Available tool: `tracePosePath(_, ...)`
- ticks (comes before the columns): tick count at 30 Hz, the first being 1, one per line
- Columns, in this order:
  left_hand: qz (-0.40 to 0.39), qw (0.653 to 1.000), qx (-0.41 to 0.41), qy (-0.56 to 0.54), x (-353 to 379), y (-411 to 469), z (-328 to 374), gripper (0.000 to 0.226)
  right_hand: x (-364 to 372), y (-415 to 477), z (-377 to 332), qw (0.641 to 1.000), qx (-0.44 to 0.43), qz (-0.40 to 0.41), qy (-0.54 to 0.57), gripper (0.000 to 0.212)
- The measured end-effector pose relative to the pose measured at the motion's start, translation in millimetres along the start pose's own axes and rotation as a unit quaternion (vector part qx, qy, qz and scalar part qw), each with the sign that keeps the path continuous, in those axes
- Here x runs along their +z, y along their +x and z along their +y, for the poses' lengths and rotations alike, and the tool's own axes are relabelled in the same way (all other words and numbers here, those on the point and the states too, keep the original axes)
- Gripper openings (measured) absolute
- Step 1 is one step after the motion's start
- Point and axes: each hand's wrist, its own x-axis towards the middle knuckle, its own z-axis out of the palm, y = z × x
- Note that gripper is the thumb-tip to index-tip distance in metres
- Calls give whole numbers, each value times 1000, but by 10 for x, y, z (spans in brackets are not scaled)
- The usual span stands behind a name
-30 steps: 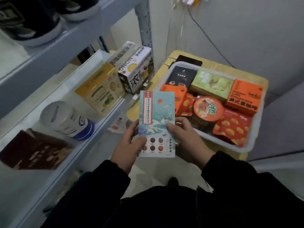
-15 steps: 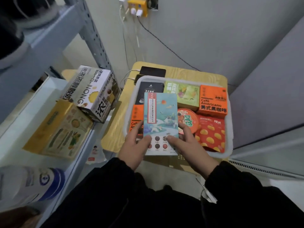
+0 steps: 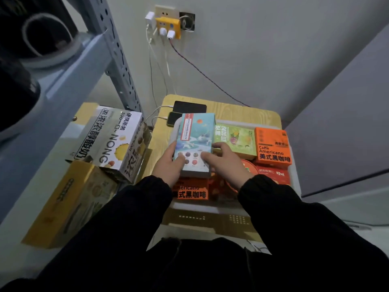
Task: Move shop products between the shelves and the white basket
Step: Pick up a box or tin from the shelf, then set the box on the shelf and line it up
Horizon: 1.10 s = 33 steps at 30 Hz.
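Readable: orange box (image 3: 272,146), 2 o'clock in the white basket (image 3: 210,207): "Caffè Americano 美式黑咖啡". The second orange box (image 3: 190,191), 7 o'clock, part hidden: "…mericano 美式黑咖啡". The white carton (image 3: 111,142), 9 o'clock of the basket: "NONG", "浓浓浓醇酸奶". On the teal box (image 3: 194,135), print too small to read.

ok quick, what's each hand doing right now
left hand: holding the light blue illustrated box at its lower left corner
right hand: holding the same box at its lower right corner

Basket (image 3: 176,133) on counter (image 3: 242,114), right of shelf (image 3: 63,148); phones (image 3: 189,106) behind basket on counter; tea box (image 3: 195,140) over basket's left half.
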Motion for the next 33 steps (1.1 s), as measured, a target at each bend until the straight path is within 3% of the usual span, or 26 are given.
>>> tracePosePath(5, -20, 986, 40, 159, -23, 153, -58, 62, 92, 102, 6, 994, -23, 9, -102, 67)
tracePosePath(11, -28, 970, 45, 238, -55, 284, -175, 66, 144, 192, 34, 990, -30, -1, -139, 70)
tracePosePath(15, 13, 937, 47, 346, -69, 367, -216, 66, 192, 238, 22, 985, -46, 2, -168, 71)
tracePosePath(18, 22, 937, 47, 346, -97, 333, -195, 63, 207, 208, 35, 982, -94, 6, -161, 77)
tracePosePath(20, 29, 931, 95, 352, -95, 262, -195, 60, 207, 194, 67, 962, -160, 12, -222, 74)
tracePosePath(23, 13, 894, 188, 406, -47, 215, -265, 57, 188, 135, 95, 917, -209, 14, -339, 60)
tracePosePath(29, -30, 894, 188, 405, -85, 279, -344, 58, 156, 135, 109, 859, -225, -29, -458, 72)
tracePosePath(33, -41, 895, 183, 404, -141, 290, -342, 62, 196, 98, 82, 850, -207, -61, -480, 82)
